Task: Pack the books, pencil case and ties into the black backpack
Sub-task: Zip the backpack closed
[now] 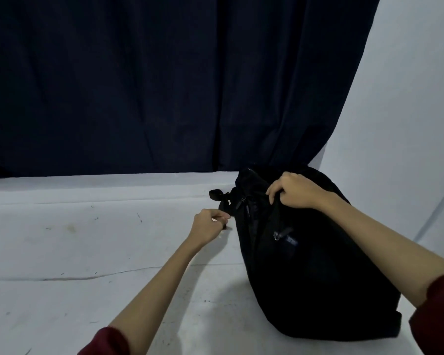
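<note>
The black backpack stands upright on the white surface at the right. My right hand grips the fabric at its top. My left hand is just left of the bag, with fingers curled and pinching a small dark zipper pull at the bag's left side. A black strap loop sticks out from the bag's upper left. No books, pencil case or ties show in view.
A dark blue curtain hangs behind the white surface. A white wall rises at the right, close behind the backpack. The surface to the left carries small scuff marks and a crease.
</note>
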Action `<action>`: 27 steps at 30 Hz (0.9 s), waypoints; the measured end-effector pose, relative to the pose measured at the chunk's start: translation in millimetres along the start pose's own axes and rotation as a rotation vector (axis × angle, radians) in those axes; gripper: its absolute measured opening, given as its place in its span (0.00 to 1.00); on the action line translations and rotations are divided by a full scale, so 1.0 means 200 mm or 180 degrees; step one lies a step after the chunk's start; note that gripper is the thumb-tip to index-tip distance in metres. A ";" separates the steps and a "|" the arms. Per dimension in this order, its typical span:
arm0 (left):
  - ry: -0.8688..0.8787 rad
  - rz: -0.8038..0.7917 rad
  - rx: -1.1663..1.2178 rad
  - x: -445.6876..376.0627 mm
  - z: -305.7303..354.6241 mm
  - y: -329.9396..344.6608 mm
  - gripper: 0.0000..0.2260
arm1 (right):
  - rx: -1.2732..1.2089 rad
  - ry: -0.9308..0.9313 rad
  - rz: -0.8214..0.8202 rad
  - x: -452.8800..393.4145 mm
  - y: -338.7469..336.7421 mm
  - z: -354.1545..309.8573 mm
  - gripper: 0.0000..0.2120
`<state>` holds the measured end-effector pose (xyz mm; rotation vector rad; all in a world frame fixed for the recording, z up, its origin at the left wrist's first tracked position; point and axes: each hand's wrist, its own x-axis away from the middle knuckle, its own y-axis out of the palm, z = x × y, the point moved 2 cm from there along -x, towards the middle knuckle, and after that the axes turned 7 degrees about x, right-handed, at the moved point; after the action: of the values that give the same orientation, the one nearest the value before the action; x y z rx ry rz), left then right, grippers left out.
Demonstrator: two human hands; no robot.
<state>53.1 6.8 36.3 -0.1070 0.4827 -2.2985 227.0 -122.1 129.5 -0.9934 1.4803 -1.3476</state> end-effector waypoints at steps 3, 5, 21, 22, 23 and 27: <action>-0.0101 -0.0021 0.0205 -0.11 0.02 0.05 0.11 | -0.0243 0.0070 -0.0047 -0.07 0.00 -0.01 0.18; -0.0255 -0.0096 0.0290 -0.17 0.03 0.10 0.14 | -0.0418 0.0088 -0.0012 -0.11 0.01 -0.02 0.17; 0.0104 0.0022 -0.0893 -0.38 -0.06 0.10 0.17 | 0.0689 -0.0421 -0.1020 -0.53 0.22 -0.19 0.22; 0.0105 0.0024 -0.0949 -0.37 -0.06 0.07 0.17 | 0.0700 -0.0397 -0.1205 -0.53 0.23 -0.20 0.23; 0.0121 0.0028 -0.1002 -0.35 -0.06 0.06 0.15 | 0.0705 -0.0378 -0.1327 -0.53 0.24 -0.21 0.24; 0.0447 -0.0097 -0.1328 -0.24 0.00 0.04 0.06 | 0.1190 -0.0547 -0.1296 -0.51 0.21 -0.23 0.18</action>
<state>92.5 36.3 37.0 -0.1581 1.0352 -2.2119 212.8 -8.1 97.5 -1.1641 0.8797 -1.7011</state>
